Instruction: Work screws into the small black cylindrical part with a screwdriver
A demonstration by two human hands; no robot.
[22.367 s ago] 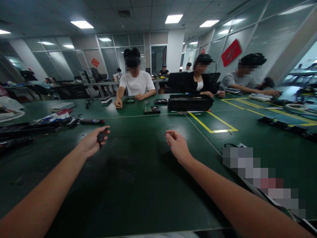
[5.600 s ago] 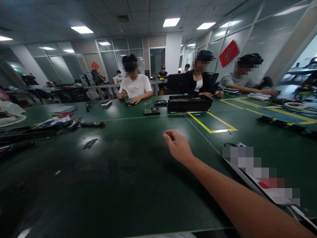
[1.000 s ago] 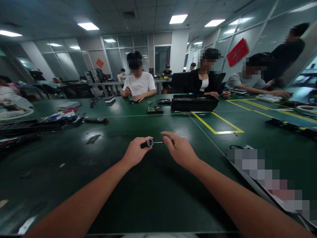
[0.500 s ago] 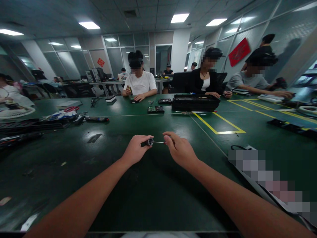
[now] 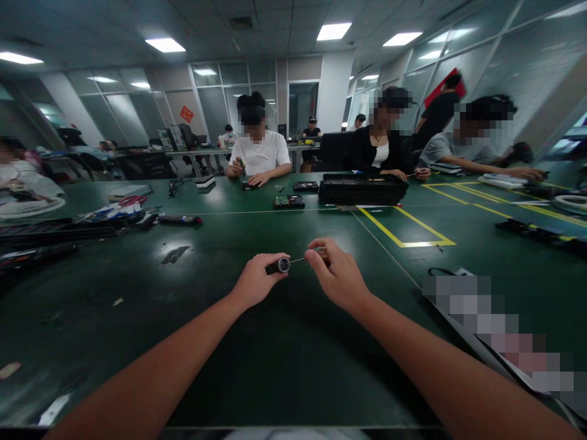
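In my left hand (image 5: 259,280) is a short black cylinder (image 5: 284,264), pinched between thumb and fingers. Its round, pale-rimmed end faces me, with dark detail inside too small to make out. My right hand (image 5: 334,269) has its fingers curled around a thin screwdriver (image 5: 297,260), whose handle the palm hides. From the fingertips the metal shaft runs left to the cylinder's rim. I cannot tell whether the tip is inside the cylinder or just against its edge. Both hands are raised above the green table (image 5: 293,366).
A long black case (image 5: 362,189) and an opened device with a green board (image 5: 288,201) lie ahead. Leftward are a black-and-red tool (image 5: 180,220) and red-handled scissors (image 5: 132,200). A pixelated sheet (image 5: 486,324) lies right. Several people sit around the table.
My left hand and the cylinder have shifted slightly right, and the cylinder's end has turned more toward me. My right hand has risen a little, tilting the shaft. A person behind has moved left.
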